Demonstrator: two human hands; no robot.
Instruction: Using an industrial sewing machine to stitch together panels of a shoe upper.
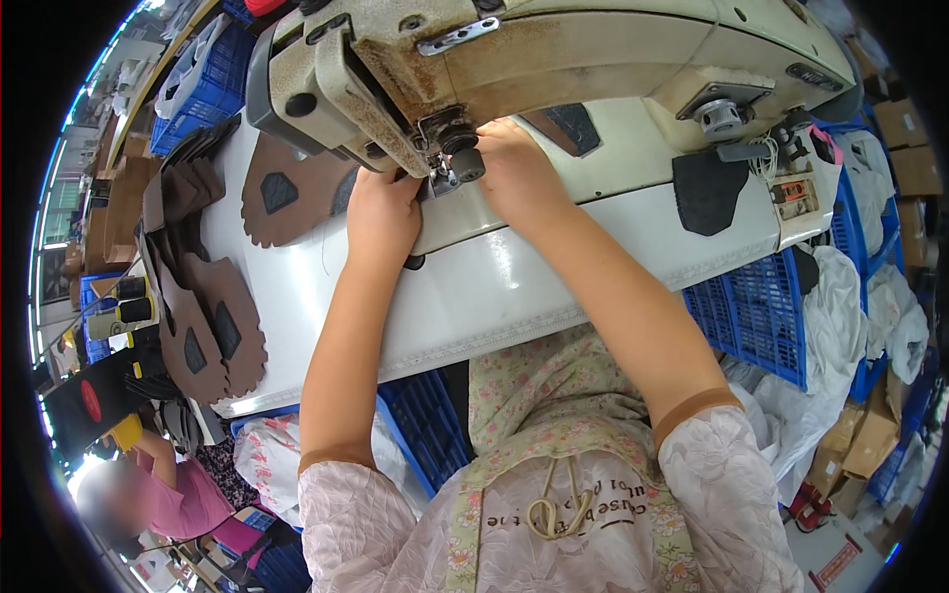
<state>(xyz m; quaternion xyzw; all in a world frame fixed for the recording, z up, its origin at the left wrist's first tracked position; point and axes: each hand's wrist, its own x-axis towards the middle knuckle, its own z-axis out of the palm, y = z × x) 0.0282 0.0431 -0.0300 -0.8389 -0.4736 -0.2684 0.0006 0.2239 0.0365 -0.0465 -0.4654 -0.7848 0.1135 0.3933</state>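
At the needle area of a worn, cream-coloured industrial sewing machine (pixel 583 69), both of my hands are close to the presser foot (pixel 442 182). My left hand (pixel 384 215) is just left of it, fingers curled closed; what they grip is hidden. A brown leather piece (pixel 297 212) with scalloped edges and dark patches lies against that hand's left side and runs back under the machine head. My right hand (pixel 521 176) is right of the needle, resting low by the machine bed, its fingertips hidden behind the head. Another brown piece with a dark patch (pixel 571 128) lies beyond it.
Stacked brown leather pieces (pixel 203 321) hang over the table's left end. A black cut piece (pixel 709 191) lies at the right. Blue crates (pixel 749 311) and white bags (pixel 835 326) stand below the table. A person in pink (pixel 193 494) sits at the lower left.
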